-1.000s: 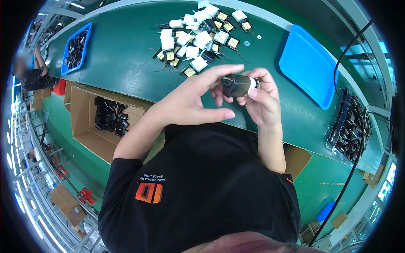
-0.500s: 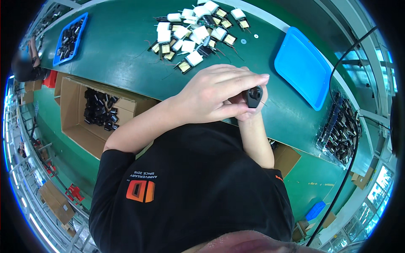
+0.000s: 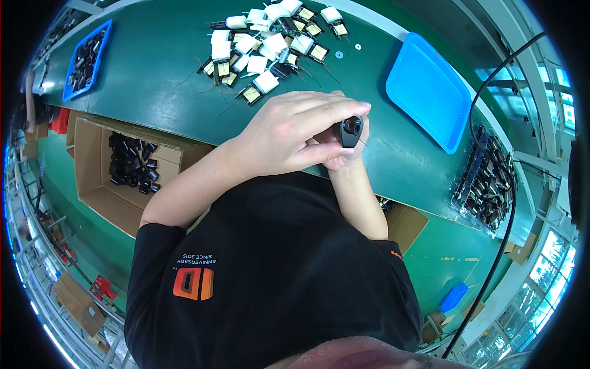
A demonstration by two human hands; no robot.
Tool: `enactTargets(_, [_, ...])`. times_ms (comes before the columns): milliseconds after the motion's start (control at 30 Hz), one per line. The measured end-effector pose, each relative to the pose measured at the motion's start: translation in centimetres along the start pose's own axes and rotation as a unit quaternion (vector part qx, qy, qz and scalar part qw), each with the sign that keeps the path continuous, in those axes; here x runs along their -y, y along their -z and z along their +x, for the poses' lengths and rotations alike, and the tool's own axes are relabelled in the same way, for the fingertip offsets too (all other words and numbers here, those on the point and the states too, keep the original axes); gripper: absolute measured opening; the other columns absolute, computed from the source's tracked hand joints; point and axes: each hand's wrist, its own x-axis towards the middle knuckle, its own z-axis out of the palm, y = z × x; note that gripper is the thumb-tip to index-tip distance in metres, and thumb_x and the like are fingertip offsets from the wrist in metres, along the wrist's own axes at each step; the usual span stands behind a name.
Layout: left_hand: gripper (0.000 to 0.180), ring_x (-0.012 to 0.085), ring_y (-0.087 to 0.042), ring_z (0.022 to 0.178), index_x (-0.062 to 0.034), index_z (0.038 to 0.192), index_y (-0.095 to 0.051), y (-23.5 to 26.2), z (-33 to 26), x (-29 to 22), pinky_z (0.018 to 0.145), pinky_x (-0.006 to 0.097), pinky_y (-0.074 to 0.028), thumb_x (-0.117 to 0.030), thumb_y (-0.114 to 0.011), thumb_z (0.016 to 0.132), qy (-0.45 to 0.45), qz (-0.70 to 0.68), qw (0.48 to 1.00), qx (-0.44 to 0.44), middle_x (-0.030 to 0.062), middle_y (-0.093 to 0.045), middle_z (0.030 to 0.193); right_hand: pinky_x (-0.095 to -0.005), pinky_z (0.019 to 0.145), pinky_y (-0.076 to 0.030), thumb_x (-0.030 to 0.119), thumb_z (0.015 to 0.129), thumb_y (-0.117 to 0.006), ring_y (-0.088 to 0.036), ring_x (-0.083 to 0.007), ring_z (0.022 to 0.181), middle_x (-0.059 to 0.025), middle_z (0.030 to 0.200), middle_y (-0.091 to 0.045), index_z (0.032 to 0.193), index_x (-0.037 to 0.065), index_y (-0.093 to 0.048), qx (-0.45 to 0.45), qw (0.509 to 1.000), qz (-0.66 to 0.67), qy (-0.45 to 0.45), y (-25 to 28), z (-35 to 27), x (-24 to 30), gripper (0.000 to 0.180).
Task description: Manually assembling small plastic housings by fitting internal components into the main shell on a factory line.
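My left hand (image 3: 292,131) curls over a small black plastic housing (image 3: 349,132) with a rounded, hollow-looking end, and its fingers press around it. From below and the right, my right hand (image 3: 344,161) closes on the same housing, though most of its fingers are hidden behind my left hand. A thin wire sticks out beside the housing. Just beyond my hands on the green table (image 3: 166,92) lies a loose heap of parts (image 3: 268,46), white blocks joined to black pieces with yellowish panels and thin wires.
An empty-looking blue tray (image 3: 424,92) lies to the right. Past it are many black parts in clear packaging (image 3: 488,184). A blue bin of black parts (image 3: 86,61) stands far left; a cardboard box (image 3: 98,175) with black pieces sits below the table edge. A black cable (image 3: 491,277) hangs at right.
The whole view has shifted, so the table and things on it appear a little further left. Both hands still hold the black housing, in nearly the same pose.
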Motion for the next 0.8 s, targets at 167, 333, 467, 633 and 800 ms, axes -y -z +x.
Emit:
enactTargets(167, [0.056, 0.029, -0.068, 0.094, -0.0081, 0.125, -0.06, -0.2, -0.1, 0.0, 0.082, 0.038, -0.054, -0.018, -0.077, 0.072, 0.0, 0.006, 1.0, -0.003, 0.0127, -0.069, 0.106, -0.0301, 0.058, -0.055, 0.019, 0.083, -0.061, -0.066, -0.0215, 0.071, -0.0092, 0.09, -0.063, 0.098, 0.014, -0.055, -0.044, 0.996, 0.072, 0.03, -0.3, -0.5, -0.4, 0.017])
enactTargets(333, [0.056, 0.0293, -0.067, 0.099, -0.0081, 0.124, -0.061, -0.3, -0.2, 0.0, 0.086, 0.039, -0.054, -0.021, -0.077, 0.072, 0.009, -0.013, 1.0, 0.0, 0.0122, -0.069, 0.11, -0.0307, 0.06, -0.056, 0.014, 0.082, -0.058, -0.066, -0.0219, 0.073, -0.01, 0.091, -0.063, 0.098, 0.013, -0.054, 0.018, 0.999, 0.038, 0.003, 0.6, -0.1, 0.2, 0.016])
enactTargets(467, [0.054, 0.0303, -0.064, 0.112, -0.003, 0.125, -0.059, 0.1, -0.1, 0.0, 0.094, 0.04, -0.052, -0.012, -0.076, 0.074, 0.001, -0.023, 0.999, 0.031, 0.0137, -0.065, 0.12, -0.0323, 0.062, -0.057, 0.011, 0.08, -0.055, -0.067, -0.0222, 0.076, -0.0098, 0.091, -0.061, 0.101, 0.013, -0.053, 0.023, 0.999, 0.021, 0.021, -0.4, -0.2, 0.4, 0.02])
enactTargets(633, [0.054, 0.0305, -0.063, 0.114, -0.0024, 0.125, -0.058, -0.3, -0.4, 0.5, 0.096, 0.041, -0.051, -0.011, -0.075, 0.075, -0.004, -0.032, 0.999, 0.022, 0.0143, -0.064, 0.123, -0.0321, 0.065, -0.058, 0.01, 0.078, -0.055, -0.066, -0.0217, 0.078, -0.0089, 0.091, -0.061, 0.104, 0.012, -0.051, -0.038, 0.999, 0.003, 0.032, -0.7, -0.6, 0.1, 0.026])
enactTargets(800, [0.059, 0.0297, -0.064, 0.109, -0.0076, 0.124, -0.061, -0.6, -0.7, 1.0, 0.092, 0.039, -0.053, -0.021, -0.078, 0.07, -0.005, -0.005, 1.0, -0.001, 0.0137, -0.067, 0.117, -0.0308, 0.065, -0.057, 0.011, 0.078, -0.056, -0.066, -0.0208, 0.078, -0.0082, 0.091, -0.061, 0.104, 0.012, -0.052, -0.057, 0.998, 0.005, 0.017, -0.5, -0.6, 0.0, 0.026])
